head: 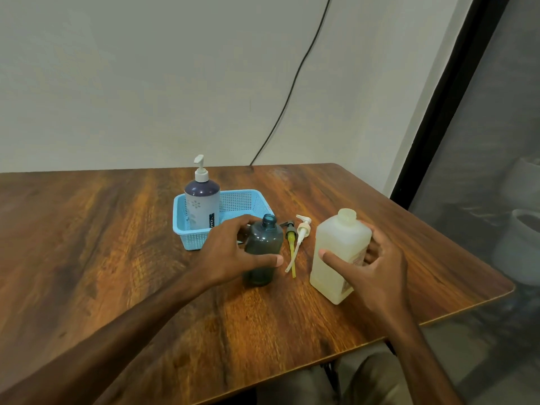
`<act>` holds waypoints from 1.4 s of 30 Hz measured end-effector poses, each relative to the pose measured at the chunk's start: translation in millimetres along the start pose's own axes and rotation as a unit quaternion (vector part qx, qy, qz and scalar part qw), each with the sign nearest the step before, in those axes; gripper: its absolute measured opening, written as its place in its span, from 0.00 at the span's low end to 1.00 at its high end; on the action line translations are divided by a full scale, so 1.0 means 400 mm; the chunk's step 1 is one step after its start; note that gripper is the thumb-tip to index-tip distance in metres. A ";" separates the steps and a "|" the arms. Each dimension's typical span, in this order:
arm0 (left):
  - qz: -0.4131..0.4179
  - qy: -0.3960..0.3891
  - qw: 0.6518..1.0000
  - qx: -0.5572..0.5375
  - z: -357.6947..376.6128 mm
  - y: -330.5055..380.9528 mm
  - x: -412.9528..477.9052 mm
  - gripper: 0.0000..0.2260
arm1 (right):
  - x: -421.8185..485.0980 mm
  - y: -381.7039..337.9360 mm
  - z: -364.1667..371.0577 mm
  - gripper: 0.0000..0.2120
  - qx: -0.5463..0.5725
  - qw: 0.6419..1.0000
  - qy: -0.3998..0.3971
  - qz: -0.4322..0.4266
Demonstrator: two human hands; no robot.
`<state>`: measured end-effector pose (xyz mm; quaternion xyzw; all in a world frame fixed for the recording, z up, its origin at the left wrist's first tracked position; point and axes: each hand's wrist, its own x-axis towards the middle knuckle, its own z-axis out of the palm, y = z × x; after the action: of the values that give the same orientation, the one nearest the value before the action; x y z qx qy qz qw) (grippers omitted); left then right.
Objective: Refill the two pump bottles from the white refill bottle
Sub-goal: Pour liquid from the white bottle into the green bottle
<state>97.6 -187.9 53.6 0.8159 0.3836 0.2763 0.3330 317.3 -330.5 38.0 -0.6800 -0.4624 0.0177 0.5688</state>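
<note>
A dark teal pump bottle (pixel 263 244) stands upright on the wooden table (pixel 117 258) with its neck uncapped. My left hand (pixel 233 252) wraps around its left side. The white refill bottle (pixel 336 252), square and uncapped, stands to its right with my right hand (pixel 377 264) gripping it, thumb on the front face. Between the two bottles lie two removed pump heads: a black one with a yellow tube (pixel 290 244) and a white one (pixel 302 232). A second pump bottle (pixel 201 203), purple and grey with its white pump on, stands in the blue basket (pixel 242 200).
The basket sits just behind the teal bottle. The table's right edge runs close to the refill bottle. A black cable (pixel 295 80) hangs down the wall behind. White pots (pixel 523 244) stand on the floor to the right.
</note>
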 end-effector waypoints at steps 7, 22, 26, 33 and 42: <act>0.076 -0.038 0.995 -0.043 0.011 0.031 -0.023 0.33 | -0.013 -0.020 -0.037 0.39 -0.016 0.998 -0.052 -0.039; 0.158 -0.029 0.987 -0.008 0.021 -0.005 -0.042 0.33 | -0.006 -0.040 -0.058 0.40 -0.090 0.982 -0.117 -0.116; 0.164 -0.015 0.985 -0.039 0.015 -0.016 -0.046 0.36 | -0.004 -0.048 -0.058 0.41 -0.093 0.980 -0.126 -0.120; 0.182 -0.006 0.981 -0.073 0.002 -0.001 -0.059 0.26 | 0.000 -0.047 -0.068 0.39 -0.115 0.974 -0.153 -0.123; 0.186 -0.039 0.981 -0.050 -0.003 -0.014 -0.054 0.30 | -0.006 -0.054 -0.078 0.40 -0.128 0.969 -0.161 -0.135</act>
<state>82.4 -202.5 45.9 0.8652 0.1981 0.3205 0.3308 320.1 -357.3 64.8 -0.6662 -0.6342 -0.0093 0.3924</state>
